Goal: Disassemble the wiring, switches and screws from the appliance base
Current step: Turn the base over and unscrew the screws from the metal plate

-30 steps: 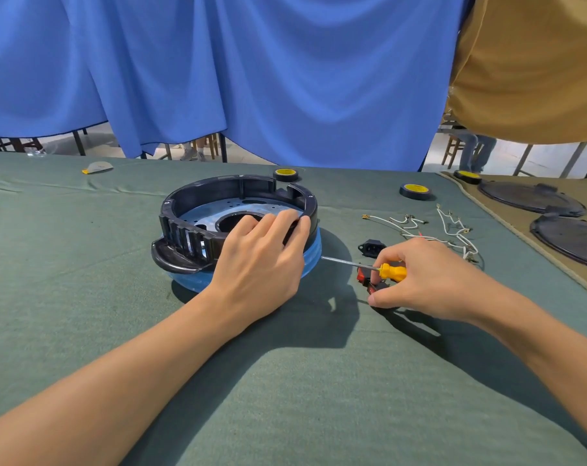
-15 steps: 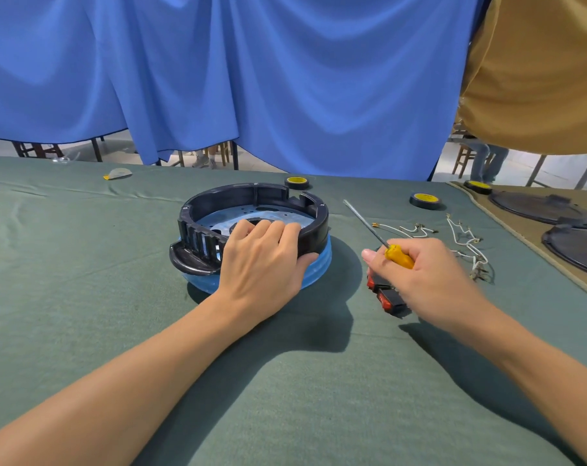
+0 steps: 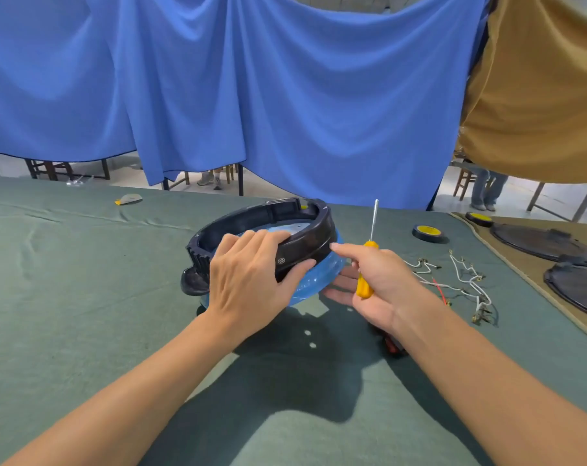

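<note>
Appliance base (image 3: 312, 245) is right in front of me on the table (image 3: 83, 297), between my two hands. It is a round black ring with a blue part (image 3: 319, 280) under it. It does not lie flat. Its right side is tipped up off the table, and its left side, with the little black handle, is down low near the cloth.

My left hand (image 3: 248, 280) is the one that is really on it. My fingers curl over the near rim and go inside the ring, and my thumb presses on the outside wall. My right hand (image 3: 383, 280) is at the right edge. It holds the yellow screwdriver (image 3: 370, 247), and some of its fingers reach under the blue edge. My pointing finger touches the black wall.

The screwdriver stands almost straight up. Its tip points at the blue curtain, away from the base, so it is not on any screw.

I think the base is being tipped so I can get at its other side. For that, my left hand has to turn it while my right hand pushes up from below.

The loose wires (image 3: 467, 284) lie on the table to my right, well apart from the base.
</note>
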